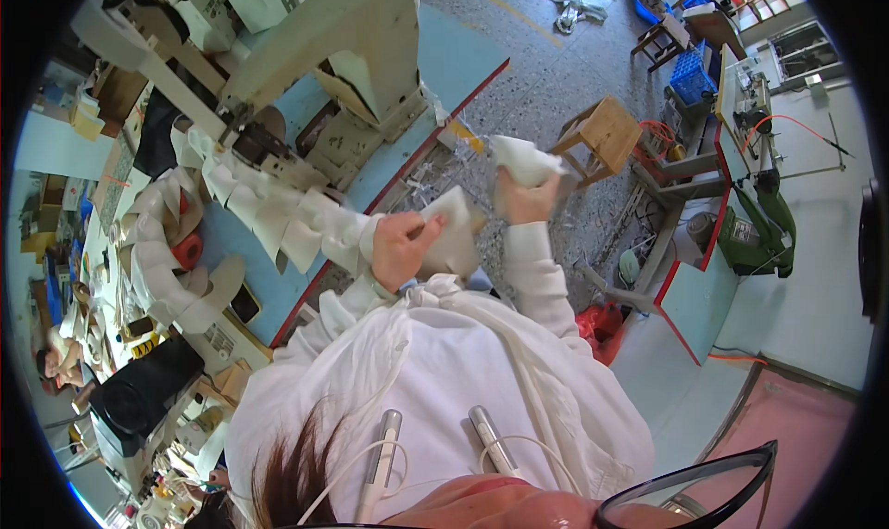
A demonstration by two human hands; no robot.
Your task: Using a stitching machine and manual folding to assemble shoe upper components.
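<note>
A chain of white curved pieces (301, 228), like shoe-upper parts, trails from the sewing machine (255, 136) to my left hand (398, 249). My left hand is closed around the chain's near end, its fingers bent. Just to the right of that hand, a flat off-white piece (454, 236) lies over my lap; whether the hand grips it too, I cannot tell. My right hand (530, 199), raised farther right and slightly blurred, is closed on a folded white piece (526, 159). That piece stands up above the fingers and hides part of them.
More white curved pieces (157, 251) hang in a loop on the left, by a red spool (188, 251) and a phone (244, 303) on the blue table (269, 293). Right of me stand a wooden stool (602, 138), another workbench (699, 298) and a red plastic bag (602, 330).
</note>
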